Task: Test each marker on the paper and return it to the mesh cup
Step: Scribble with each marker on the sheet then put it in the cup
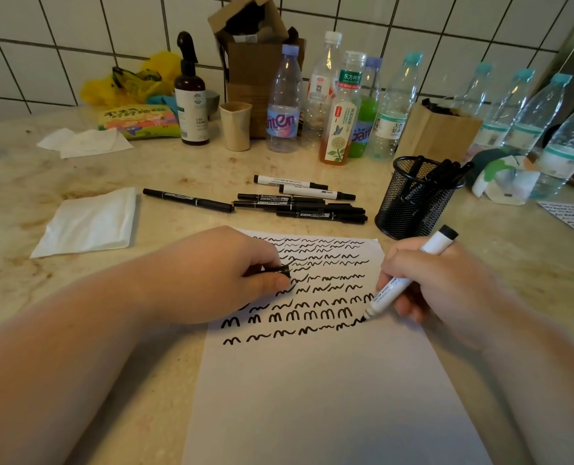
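Toward the left edge of the table (164, 162) lies a folded white tissue (87, 223), with a single black marker (188, 200) just to its right. The left hand (211, 273) rests on the upper left part of the paper (329, 397), its fingers curled and pinching a small black cap (284, 270) between thumb and forefinger. The paper sits at the near edge of the table, its upper half filled with rows of black squiggles. Behind it, near the table's middle, a loose cluster of markers (302, 201) lies on the surface, black ones and white-barrelled ones. The right hand (436, 286) is closed around a white marker (410, 276) with its tip touching the paper at the right end of the lowest squiggle row. Behind this hand stands the black mesh cup (413, 199), holding several markers upright, with a row of plastic bottles (346, 105) along the tiled wall beyond.
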### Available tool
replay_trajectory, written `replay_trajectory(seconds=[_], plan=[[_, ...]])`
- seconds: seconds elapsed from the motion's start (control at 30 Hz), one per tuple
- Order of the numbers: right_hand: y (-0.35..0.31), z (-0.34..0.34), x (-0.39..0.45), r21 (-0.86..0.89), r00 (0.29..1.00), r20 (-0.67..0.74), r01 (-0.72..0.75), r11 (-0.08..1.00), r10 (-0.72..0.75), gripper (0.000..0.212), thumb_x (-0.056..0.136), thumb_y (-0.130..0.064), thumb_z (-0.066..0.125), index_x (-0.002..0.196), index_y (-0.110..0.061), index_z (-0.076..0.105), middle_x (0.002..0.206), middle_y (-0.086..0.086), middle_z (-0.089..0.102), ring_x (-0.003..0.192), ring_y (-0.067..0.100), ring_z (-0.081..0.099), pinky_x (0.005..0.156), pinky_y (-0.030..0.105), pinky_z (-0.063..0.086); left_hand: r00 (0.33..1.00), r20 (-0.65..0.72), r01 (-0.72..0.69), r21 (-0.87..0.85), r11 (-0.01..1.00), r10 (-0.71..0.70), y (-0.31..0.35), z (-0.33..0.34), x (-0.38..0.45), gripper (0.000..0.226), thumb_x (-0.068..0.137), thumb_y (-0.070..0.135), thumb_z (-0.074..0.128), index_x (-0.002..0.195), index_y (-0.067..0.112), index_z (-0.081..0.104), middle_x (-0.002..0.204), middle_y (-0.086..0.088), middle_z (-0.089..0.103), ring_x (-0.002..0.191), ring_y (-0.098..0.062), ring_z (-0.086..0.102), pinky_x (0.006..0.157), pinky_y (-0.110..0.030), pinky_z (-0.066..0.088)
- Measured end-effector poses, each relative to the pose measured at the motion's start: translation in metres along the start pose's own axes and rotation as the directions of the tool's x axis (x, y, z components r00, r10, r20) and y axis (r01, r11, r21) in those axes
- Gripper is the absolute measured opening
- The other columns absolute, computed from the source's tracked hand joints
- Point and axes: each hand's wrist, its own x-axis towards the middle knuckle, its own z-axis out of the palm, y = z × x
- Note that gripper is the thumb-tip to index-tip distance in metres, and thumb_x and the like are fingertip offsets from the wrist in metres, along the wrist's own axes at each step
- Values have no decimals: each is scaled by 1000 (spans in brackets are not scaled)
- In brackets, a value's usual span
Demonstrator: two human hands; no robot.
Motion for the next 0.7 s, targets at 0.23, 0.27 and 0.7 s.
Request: replay_trajectory(seconds=[0.23, 0.27, 0.7], plan=[[-4, -6, -2, 62, 998, -55, 0, 998, 4, 25, 71, -21, 56, 50, -8, 61, 49, 19, 48, 46, 25, 37, 45, 26, 29, 1000, 7, -13, 21, 1000, 13, 2, -1, -2, 27, 91, 59, 47, 96, 38, 64, 74, 11, 64, 67, -3, 57, 55, -19, 39], [-6, -7, -2, 95, 998, -61, 14, 995, -9, 26, 75, -20, 56, 51, -9, 60, 46, 15, 45, 45, 23, 35, 44, 26, 27, 1000, 5, -22, 29, 999, 22, 3, -1, -2, 28, 91, 60, 47, 97, 38, 64, 74, 11, 64, 68, -3, 58, 55, -19, 40], [-17, -1, -7, 544, 970, 173, 52, 837, -172, 29, 87, -19, 55, 85, -3, 79, 69, 19, 66, 64, 24, 62, 54, 28, 53, 998, -6, -70, 10, 998, 70, 9, -4, -2, 23, 90, 60, 46, 97, 44, 62, 72, 12, 63, 65, -5, 57, 54, -19, 38]])
